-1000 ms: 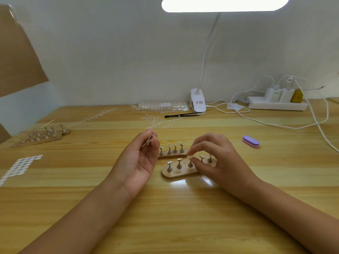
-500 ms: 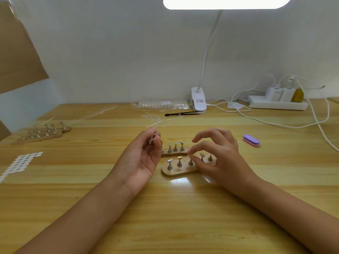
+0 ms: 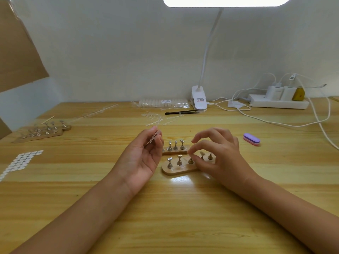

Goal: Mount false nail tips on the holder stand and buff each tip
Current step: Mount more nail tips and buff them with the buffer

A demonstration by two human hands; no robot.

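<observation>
Since half a second back the right hand (image 3: 220, 158) has barely shifted. Its upper fingers (image 3: 205, 132) have lifted and fanned a little, while thumb and forefinger stay pinched at the head of the third peg (image 3: 190, 160) on the near stand (image 3: 176, 170). Whether a tip already sits between them I cannot tell, since it would be too small and too clear to see. My left hand (image 3: 139, 158) is turned palm toward me and pinches a short strip of tips (image 3: 153, 139) between thumb and fingertips, just left of the far stand (image 3: 173, 151). The tips are thin, glossy, see-through plastic, and each peg head is a small slanted metal pad on a slim stem. A tip pressed off-centre would probably sit crooked or spring off. The near stand is a light, rounded wooden slab on a smooth varnished bench (image 3: 165, 217). A sideways push from the right fingers could skate it or bump the two bare pegs just to their left. The strip could also slip from the left pinch and be lost against the pale grain. The buffer (image 3: 251, 139), a purple-and-pink block with rounded ends, lies right of the right hand and well apart from it. I judge buffing has not yet begun.
</observation>
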